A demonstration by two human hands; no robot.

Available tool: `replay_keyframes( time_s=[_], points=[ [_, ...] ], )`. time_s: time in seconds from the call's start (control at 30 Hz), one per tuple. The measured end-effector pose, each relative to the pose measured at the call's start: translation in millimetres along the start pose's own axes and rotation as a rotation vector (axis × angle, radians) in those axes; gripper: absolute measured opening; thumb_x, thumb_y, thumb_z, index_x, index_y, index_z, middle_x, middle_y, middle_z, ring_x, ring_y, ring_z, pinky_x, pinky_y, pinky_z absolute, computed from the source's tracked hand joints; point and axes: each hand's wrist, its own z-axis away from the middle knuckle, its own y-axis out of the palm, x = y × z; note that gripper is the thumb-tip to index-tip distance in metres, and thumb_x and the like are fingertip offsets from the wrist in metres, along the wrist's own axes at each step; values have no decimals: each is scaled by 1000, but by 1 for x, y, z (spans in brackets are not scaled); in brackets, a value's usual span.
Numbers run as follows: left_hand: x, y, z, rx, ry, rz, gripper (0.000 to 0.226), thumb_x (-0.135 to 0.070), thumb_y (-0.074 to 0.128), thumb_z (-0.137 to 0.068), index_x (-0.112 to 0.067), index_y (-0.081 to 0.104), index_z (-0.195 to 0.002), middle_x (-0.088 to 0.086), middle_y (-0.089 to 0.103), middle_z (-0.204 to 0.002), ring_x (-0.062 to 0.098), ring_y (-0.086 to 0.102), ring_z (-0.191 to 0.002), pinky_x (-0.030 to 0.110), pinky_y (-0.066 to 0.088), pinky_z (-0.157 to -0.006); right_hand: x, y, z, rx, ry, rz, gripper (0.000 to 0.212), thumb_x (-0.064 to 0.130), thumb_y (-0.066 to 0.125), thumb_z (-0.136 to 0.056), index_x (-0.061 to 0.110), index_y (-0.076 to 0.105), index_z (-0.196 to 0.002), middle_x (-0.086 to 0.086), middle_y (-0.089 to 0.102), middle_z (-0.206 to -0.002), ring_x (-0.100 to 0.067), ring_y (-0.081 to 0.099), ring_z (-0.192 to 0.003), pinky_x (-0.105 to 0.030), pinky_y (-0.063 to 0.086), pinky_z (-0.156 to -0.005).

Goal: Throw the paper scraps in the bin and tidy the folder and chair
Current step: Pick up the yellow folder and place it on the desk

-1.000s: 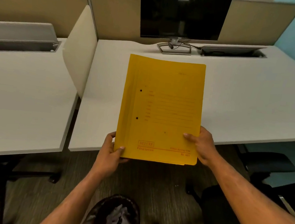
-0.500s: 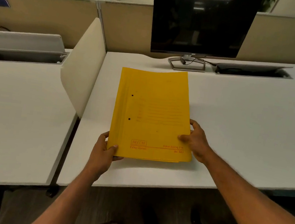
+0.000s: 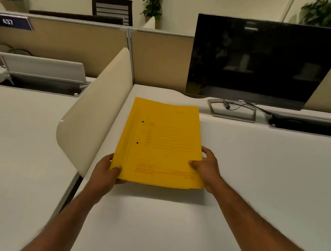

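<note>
A: Any writing legible?
B: "DELL" on the monitor [image 3: 262,62] beyond the right fingers, and "437" on a sign [image 3: 8,21] far past the left ones. The folder's [image 3: 162,143] red print is blurred.
A: And the hands?
B: The left hand [image 3: 106,170] and right hand [image 3: 207,170] each pinch a near corner, thumbs on top and fingers mostly hidden beneath. The folder sits between them, over the desk [image 3: 258,178].

yellow folder [image 3: 163,144] | closed, flat (red print up) | on white desk [image 3: 258,178]
</note>
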Motion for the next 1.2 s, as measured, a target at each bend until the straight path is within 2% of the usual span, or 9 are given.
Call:
replay_keyframes(
  time_s=[0.23,0.37,0.53,0.63,0.73,0.77,0.9,1.0,1.2],
  points=[
    [-28,-10,-71,-39,-44,-59,40,0,45,-98,-8,43,-138,-2,59,-102,20,64,-88,27,57,-59,27,27,-64,61,19,-19,63,-2,64,-85,20,43,-140,-14,58,-131,-28,60,-98,-40,54,-79],
    [-36,-8,-110,-51,-58,-93,38,2,44,-98,-2,46,-136,10,59,-110,20,62,-87,28,55,-63,40,35,-97,86,5,12,60,1,62,-89,20,41,-142,-12,55,-134,-26,58,-99,-39,53,-76],
    [-42,-4,-149,-87,-67,-162,34,2,45,-97,1,50,-131,17,59,-115,21,62,-84,30,54,-65,50,43,-131,68,-3,76,59,3,62,-89,17,40,-142,-14,54,-135,-31,58,-105,-46,53,-87],
    [-41,-1,-161,-164,-26,-367,24,-3,46,-97,3,55,-118,22,61,-113,33,62,-91,42,56,-74,51,51,-142,66,-22,155,58,4,65,-87,13,40,-139,-15,55,-134,-35,58,-112,-51,51,-95],
    [-39,2,-164,-245,43,-559,18,-4,50,-93,5,57,-106,21,59,-102,40,60,-95,36,44,-71,49,58,-147,89,-73,273,55,11,70,-85,13,44,-134,-14,56,-134,-34,57,-115,-48,51,-96],
    [-38,3,-165,-250,49,-594,21,-6,53,-92,5,56,-110,22,57,-105,42,59,-98,37,44,-73,47,60,-148,94,-98,320,56,14,72,-84,12,46,-134,-14,56,-134,-34,57,-116,-47,51,-97],
    [-35,7,-165,-231,-12,-745,54,-24,66,-88,0,47,-133,26,44,-133,43,48,-121,48,41,-101,39,65,-151,81,-153,551,71,30,79,-78,10,43,-137,-18,46,-134,-35,50,-121,-43,46,-101],
    [-31,8,-164,-178,-18,-895,55,-32,68,-86,0,51,-127,24,40,-139,42,43,-125,50,40,-102,33,69,-152,49,-185,726,82,37,79,-76,9,40,-142,-18,39,-137,-36,43,-127,-43,40,-105],
    [-32,5,-156,-147,27,-1016,52,-38,64,-88,-3,51,-124,22,43,-136,40,45,-122,52,43,-99,28,68,-145,-5,-215,822,69,48,77,-74,19,52,-131,-12,38,-133,-32,41,-124,-43,41,-101]
  ],
)
